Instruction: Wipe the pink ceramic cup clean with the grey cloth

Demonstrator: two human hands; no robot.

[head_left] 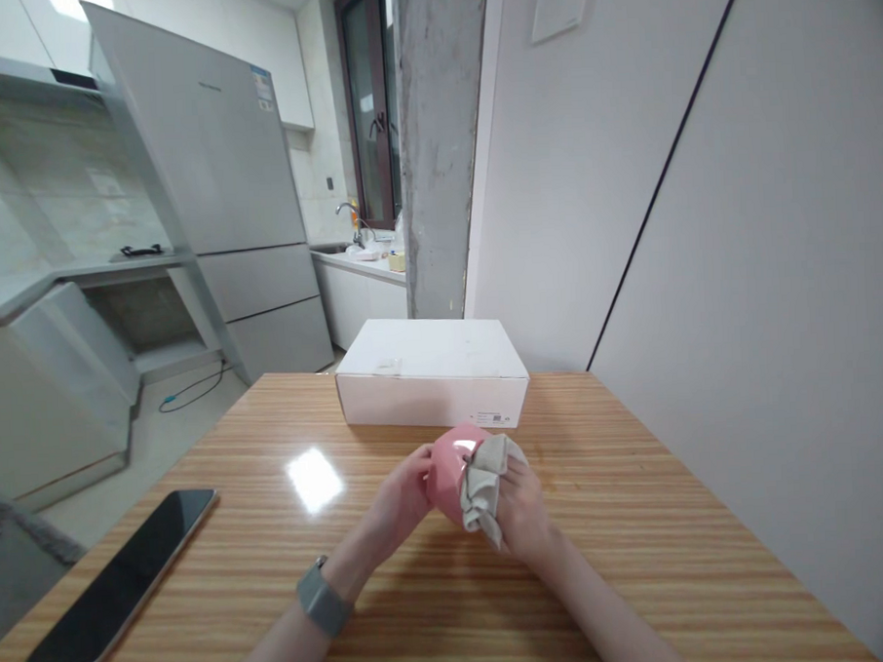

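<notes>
My left hand (401, 499), with a grey band on its wrist, grips the left side of a glossy pink rounded object (448, 472), whose exact kind I cannot make out. The pink object is held tilted over the table, in front of the white box. Bunched in my right hand (527, 513) is a light grey-beige cloth (484, 485). The cloth presses against the right side of the pink object and covers part of it. Several fingertips of both hands are hidden behind the object and the cloth.
A closed white cardboard box (428, 356) sits at the far side of the glossy wood-grain table (276, 563). On the left edge lies a dark-screened phone (123, 579). Beyond the table stand a grey fridge (207, 156), a concrete pillar (441, 155) and a white wall (567, 199).
</notes>
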